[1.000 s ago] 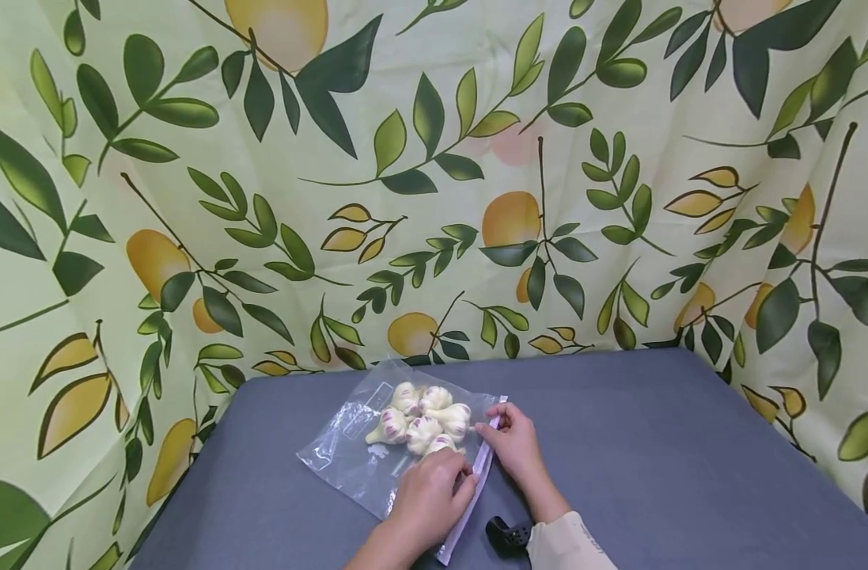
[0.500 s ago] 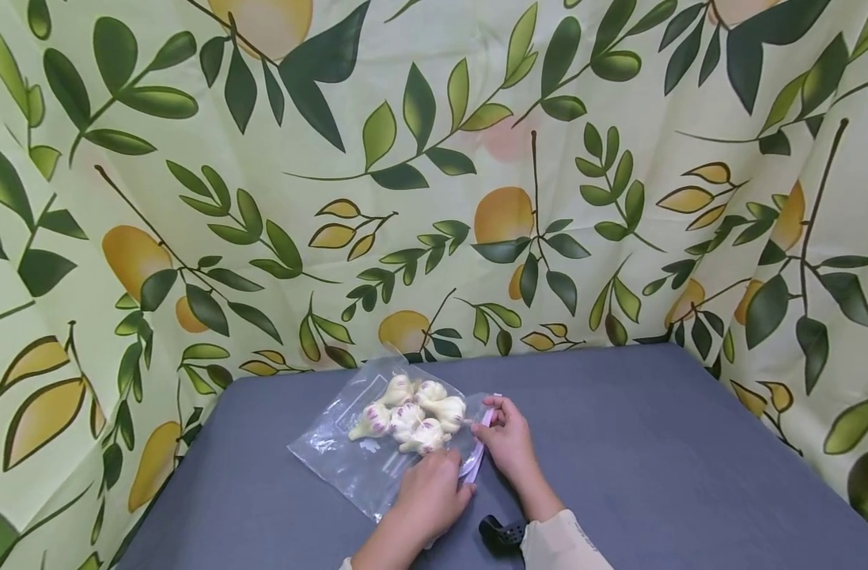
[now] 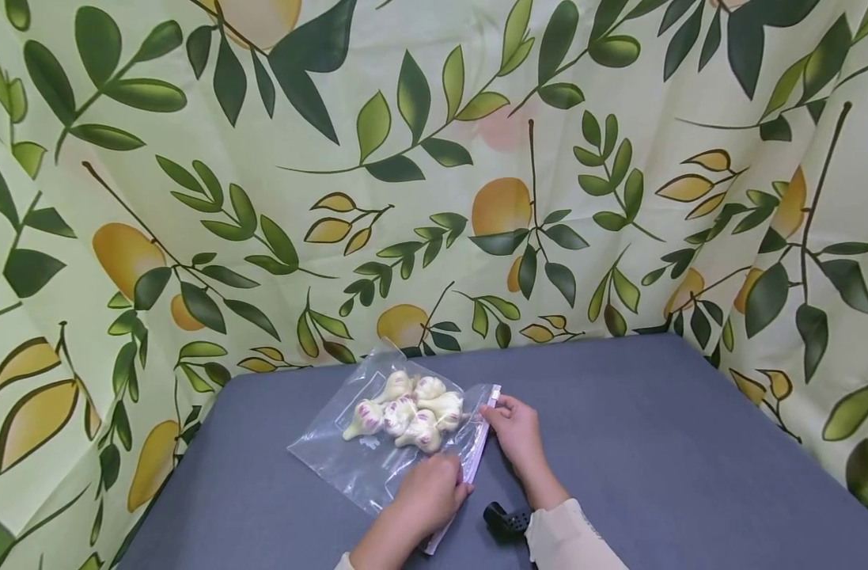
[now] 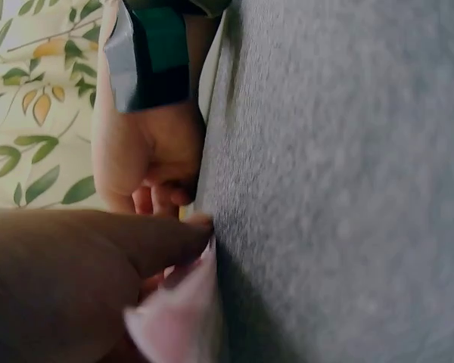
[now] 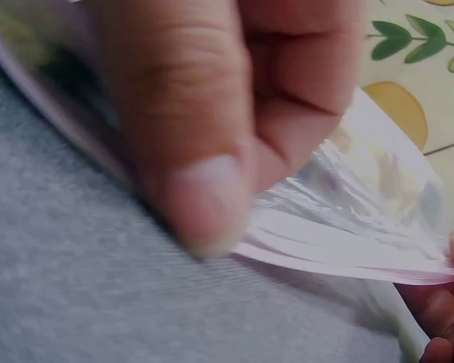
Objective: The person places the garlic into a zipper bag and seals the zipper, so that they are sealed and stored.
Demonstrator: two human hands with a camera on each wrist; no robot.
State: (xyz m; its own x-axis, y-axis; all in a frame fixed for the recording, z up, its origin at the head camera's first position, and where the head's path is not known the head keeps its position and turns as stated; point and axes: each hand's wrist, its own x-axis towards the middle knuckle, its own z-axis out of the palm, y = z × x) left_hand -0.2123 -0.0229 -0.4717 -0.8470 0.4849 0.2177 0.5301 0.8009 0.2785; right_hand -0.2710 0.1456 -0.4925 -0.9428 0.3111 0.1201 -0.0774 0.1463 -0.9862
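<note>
A clear zip bag (image 3: 334,443) holding several garlic bulbs (image 3: 405,412) lies on the grey table. Its pale pink-white zip strip (image 3: 481,443) faces right and runs straight between my hands. My left hand (image 3: 430,491) pinches the strip's near part, thumb on the outer side. Toward the far end, my right hand (image 3: 517,431) pinches it between thumb and fingers. The right wrist view shows the right thumb (image 5: 204,204) close up against the strip, with left fingers (image 5: 439,318) at the right edge. In the left wrist view the right hand (image 4: 151,155) appears beyond the left thumb.
The grey cloth-covered table (image 3: 654,459) extends right of the hands. Behind it and at both sides hangs a leaf-and-fruit patterned cloth (image 3: 434,198). A black device (image 3: 506,518) sits at my right wrist beside a pale sleeve (image 3: 569,538).
The zip strip was bent and bunched between my hands half a second ago; now it is straight. Both hands stay on it. The head view has shifted slightly.
</note>
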